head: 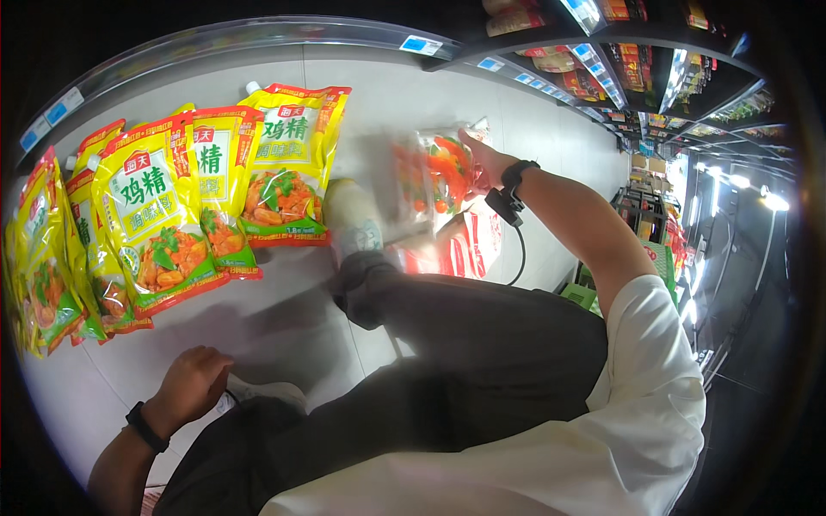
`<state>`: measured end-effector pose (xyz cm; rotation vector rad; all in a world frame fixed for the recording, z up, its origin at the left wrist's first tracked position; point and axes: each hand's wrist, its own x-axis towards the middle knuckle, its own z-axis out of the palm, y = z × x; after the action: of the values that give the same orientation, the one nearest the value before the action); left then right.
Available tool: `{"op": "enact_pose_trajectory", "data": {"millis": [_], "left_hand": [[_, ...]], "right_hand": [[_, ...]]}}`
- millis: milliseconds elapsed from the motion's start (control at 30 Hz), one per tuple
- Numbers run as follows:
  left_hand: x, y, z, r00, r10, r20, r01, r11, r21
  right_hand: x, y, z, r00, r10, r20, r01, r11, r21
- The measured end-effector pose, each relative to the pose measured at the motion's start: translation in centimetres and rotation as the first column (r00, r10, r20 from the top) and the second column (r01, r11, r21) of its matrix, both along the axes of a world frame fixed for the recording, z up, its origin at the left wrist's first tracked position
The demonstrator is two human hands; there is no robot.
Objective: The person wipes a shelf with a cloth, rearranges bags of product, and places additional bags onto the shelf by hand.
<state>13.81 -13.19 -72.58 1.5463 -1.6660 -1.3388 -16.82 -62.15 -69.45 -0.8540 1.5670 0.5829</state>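
Observation:
My right hand [485, 161] is closed around the edge of a clear plastic packet [445, 171] with red and orange pictures on it, blurred at its left side. Close below it, a red-and-white packet [468, 245] lies on the floor by my shoe [353, 209]. My left hand [193, 380] hangs low above the floor near my other shoe, its fingers curled together and nothing visible in them. To the left, several yellow seasoning pouches [155, 209] with red edges, white spout caps and a pictured dish stand or lean in a row, overlapping one another.
A shelf edge with price tags [258, 32] curves above the pouches. Stocked shelves [581, 58] run along the upper right. Green crates [581, 293] stand beyond my right arm. A black cable [521, 258] hangs from a device at my right wrist.

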Motion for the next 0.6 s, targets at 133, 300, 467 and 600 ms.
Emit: {"op": "enact_pose_trajectory", "data": {"millis": [133,300,467,600], "left_hand": [[0.0,0.1,-0.1,1.000,0.026,-0.006,-0.026,1.000,0.008],[-0.1,0.7,0.0,0.999,0.044,-0.013,-0.043,0.998,0.043],[-0.2,0.8,-0.4,1.000,0.016,-0.007,-0.016,1.000,0.023],[-0.1,0.4,-0.7,1.000,0.005,-0.021,-0.005,1.000,0.009]], "right_hand": [[0.0,0.1,-0.2,0.994,0.042,-0.103,-0.056,0.989,-0.140],[-2.8,-1.3,-2.0,0.994,0.002,-0.111,-0.020,0.987,-0.158],[-2.1,0.4,-1.3,0.944,-0.115,-0.308,-0.021,0.914,-0.406],[-3.5,1.3,-0.8,0.955,-0.197,-0.221,0.071,0.878,-0.474]]}}
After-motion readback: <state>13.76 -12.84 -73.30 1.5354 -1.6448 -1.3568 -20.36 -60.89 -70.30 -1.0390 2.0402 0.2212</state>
